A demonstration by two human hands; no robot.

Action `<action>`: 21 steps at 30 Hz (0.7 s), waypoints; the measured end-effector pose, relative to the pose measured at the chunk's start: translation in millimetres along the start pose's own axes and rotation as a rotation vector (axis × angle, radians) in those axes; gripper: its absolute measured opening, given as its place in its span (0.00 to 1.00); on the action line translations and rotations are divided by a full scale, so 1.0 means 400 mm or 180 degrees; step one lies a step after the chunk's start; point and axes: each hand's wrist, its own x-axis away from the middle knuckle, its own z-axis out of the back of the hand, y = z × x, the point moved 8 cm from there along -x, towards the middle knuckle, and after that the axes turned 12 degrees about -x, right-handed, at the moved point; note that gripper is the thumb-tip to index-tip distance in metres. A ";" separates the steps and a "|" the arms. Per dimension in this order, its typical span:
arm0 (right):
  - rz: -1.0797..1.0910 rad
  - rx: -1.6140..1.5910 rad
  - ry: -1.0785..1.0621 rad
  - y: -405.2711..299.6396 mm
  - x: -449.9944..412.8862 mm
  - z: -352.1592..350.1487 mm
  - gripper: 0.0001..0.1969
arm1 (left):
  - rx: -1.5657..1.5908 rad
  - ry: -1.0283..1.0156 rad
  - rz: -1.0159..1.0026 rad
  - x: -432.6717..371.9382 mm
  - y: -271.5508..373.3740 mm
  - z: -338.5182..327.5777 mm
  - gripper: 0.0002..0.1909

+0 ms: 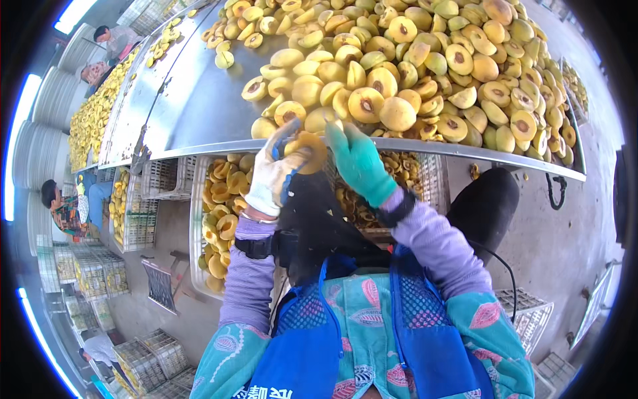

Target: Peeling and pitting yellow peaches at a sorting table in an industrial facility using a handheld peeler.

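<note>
My left hand (274,172), in a white and blue glove, grips a yellow peach half (310,152) just over the front rim of a metal table (199,99). My right hand (356,157) wears a green glove, its fingertips close to that half. Motion blurs those fingertips, so I cannot tell what they hold. Beyond both hands, peach halves (366,104) are heaped on the table, many with brown stones in them. Below my left hand, a white plastic crate (197,239) holds hollowed halves (219,224). Brown and yellow scraps (359,204) fill another crate under my right hand.
The table's metal rim (448,155) runs between the heap and my lap. A black hook (556,192) hangs below its right end. At left, people (75,209) sit by more fruit and a crate (142,219). Another crate (526,314) stands at my right.
</note>
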 end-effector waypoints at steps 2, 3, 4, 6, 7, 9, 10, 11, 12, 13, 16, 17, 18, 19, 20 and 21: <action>-0.0314 0.0084 0.0015 0.007 0.033 -0.007 0.16 | -0.0130 0.0148 -0.0113 -0.005 0.004 0.001 0.19; 0.0039 0.0278 -0.0030 -0.031 0.071 -0.018 0.15 | -0.0672 0.0269 -0.0381 -0.007 -0.008 0.011 0.18; -0.0227 0.0388 -0.0111 -0.022 0.093 -0.030 0.15 | -0.0933 0.0309 -0.0492 0.003 -0.018 0.009 0.18; -0.0505 0.0503 -0.0180 -0.005 0.106 -0.044 0.15 | -0.1424 0.0545 -0.1019 0.014 -0.003 0.009 0.19; -0.0465 0.0543 -0.0159 0.001 0.100 -0.047 0.15 | -0.1298 0.0639 -0.0963 0.015 -0.004 0.008 0.19; -0.0418 0.0589 -0.0132 0.008 0.096 -0.046 0.16 | -0.1027 0.0804 -0.0857 0.015 0.000 -0.004 0.21; -0.0313 0.0449 -0.0117 0.003 0.094 -0.045 0.16 | -0.0957 0.0797 -0.0825 0.013 0.017 -0.013 0.16; -0.0209 0.0306 -0.0105 0.000 0.092 -0.045 0.17 | -0.1061 0.0786 -0.0826 0.010 0.032 -0.016 0.13; -0.0219 0.0304 -0.0102 0.010 0.093 -0.043 0.17 | -0.1167 0.0769 -0.0826 0.010 0.047 -0.019 0.10; -0.0066 0.0307 -0.0093 0.012 0.091 -0.039 0.17 | -0.1269 0.0751 -0.0833 0.008 0.064 -0.023 0.08; 0.0063 0.0125 -0.0175 0.021 0.080 -0.042 0.17 | -0.1427 0.0785 -0.0763 0.000 0.045 -0.026 0.06; 0.0059 -0.0044 -0.0266 0.024 0.081 -0.050 0.17 | -0.1230 0.0876 -0.0587 0.002 0.024 -0.024 0.08; -0.0341 -0.0670 -0.0177 0.041 0.085 -0.068 0.17 | -0.1030 0.0963 -0.0407 0.006 0.005 -0.025 0.10; -0.0275 -0.0723 0.0004 0.051 0.093 -0.075 0.18 | -0.0823 0.1053 -0.0269 -0.009 -0.008 -0.029 0.12; -0.0341 -0.0641 0.0054 0.066 0.098 -0.081 0.18 | -0.0980 0.1182 -0.0669 0.006 0.023 -0.039 0.10; -0.0448 -0.0562 0.0098 0.071 0.114 -0.084 0.18 | -0.0538 0.1169 -0.0412 0.018 0.002 -0.043 0.10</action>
